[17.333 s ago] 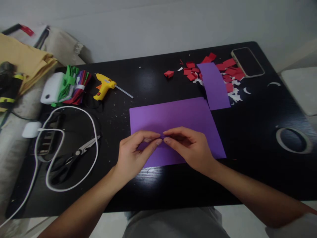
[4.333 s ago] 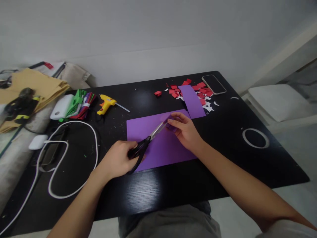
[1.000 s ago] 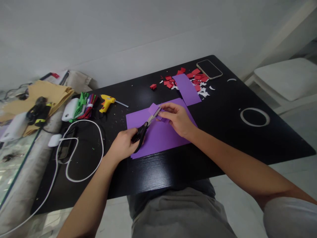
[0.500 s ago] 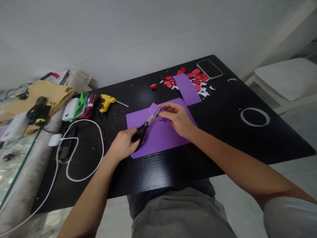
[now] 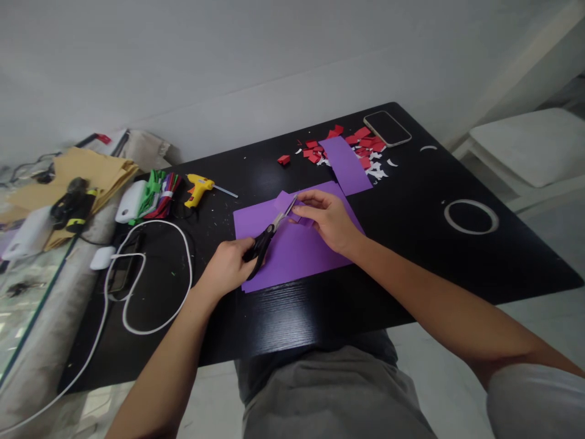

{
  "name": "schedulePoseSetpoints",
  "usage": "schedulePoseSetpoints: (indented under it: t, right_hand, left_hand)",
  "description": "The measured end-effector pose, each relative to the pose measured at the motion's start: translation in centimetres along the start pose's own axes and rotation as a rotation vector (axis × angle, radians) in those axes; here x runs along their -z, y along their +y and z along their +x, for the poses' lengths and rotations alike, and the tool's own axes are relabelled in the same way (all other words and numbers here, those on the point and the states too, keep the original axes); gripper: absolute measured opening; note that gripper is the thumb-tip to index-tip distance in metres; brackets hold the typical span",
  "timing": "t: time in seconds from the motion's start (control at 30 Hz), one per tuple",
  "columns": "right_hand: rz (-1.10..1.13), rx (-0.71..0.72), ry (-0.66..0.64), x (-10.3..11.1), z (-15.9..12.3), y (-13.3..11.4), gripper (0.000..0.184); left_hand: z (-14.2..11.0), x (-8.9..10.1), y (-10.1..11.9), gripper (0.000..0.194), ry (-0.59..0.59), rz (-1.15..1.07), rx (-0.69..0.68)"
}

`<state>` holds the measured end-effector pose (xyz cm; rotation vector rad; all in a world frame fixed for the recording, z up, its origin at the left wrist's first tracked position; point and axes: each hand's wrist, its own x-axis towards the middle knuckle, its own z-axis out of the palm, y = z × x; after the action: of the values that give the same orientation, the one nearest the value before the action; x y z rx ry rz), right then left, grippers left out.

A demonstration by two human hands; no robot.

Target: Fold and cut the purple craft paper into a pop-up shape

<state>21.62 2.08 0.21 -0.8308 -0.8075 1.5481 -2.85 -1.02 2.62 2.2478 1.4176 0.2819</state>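
Scissors shifted since the earliest frame, lower left of frame to centre | left hand: clamped on scissors | right hand: fingers pinched on piece, mid-frame, against blades; whether between them, cannot tell | sheet beneath, on counter | strip over scraps, upper right of centre.

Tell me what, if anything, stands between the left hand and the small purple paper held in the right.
Only the scissors, gripped in the left hand; their blades overlap the small purple paper in this view, near the right hand holding it. Nothing else visible lies between.
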Motion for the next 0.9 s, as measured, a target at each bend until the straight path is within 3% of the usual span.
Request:
schedulePoseSetpoints:
  t: [0.17, 0.3, 0.4, 0.5, 0.7, 0.9]
  right_hand:
    - [-0.031, -0.020, 0.021, 0.0, 0.0, 0.0, 0.026]
    - [-0.098, -0.082, 0.058, 0.0, 0.1, 0.0, 0.022]
    - [-0.088, -0.136, 0.052, -0.1, 0.1, 0.1, 0.018]
    - [-0.015, -0.176, 0.027, -0.1, 0.2, 0.3, 0.019]
    - [0.008, -0.199, 0.035, 0.0, 0.2, 0.7, 0.028]
    - [-0.013, -0.206, -0.011, -0.2, -0.2, 0.4, 0.028]
  left_hand:
    - [0.0, 0.0, 0.0, 0.036, 0.037, -0.074, 0.000]
    - [-0.2, -0.1, -0.2, 0.040, 0.124, -0.267, 0.124]
    - [-0.3, 0.0, -0.5, 0.045, 0.089, -0.535, 0.209]
    - [-0.5, 0.2, -0.7, 0.051, 0.032, -0.741, 0.209]
    - [-0.4, -0.1, -1.2, 0.060, -0.070, -0.897, 0.158]
    - [-0.2, -0.5, -0.6, 0.047, -0.015, -1.040, 0.192]
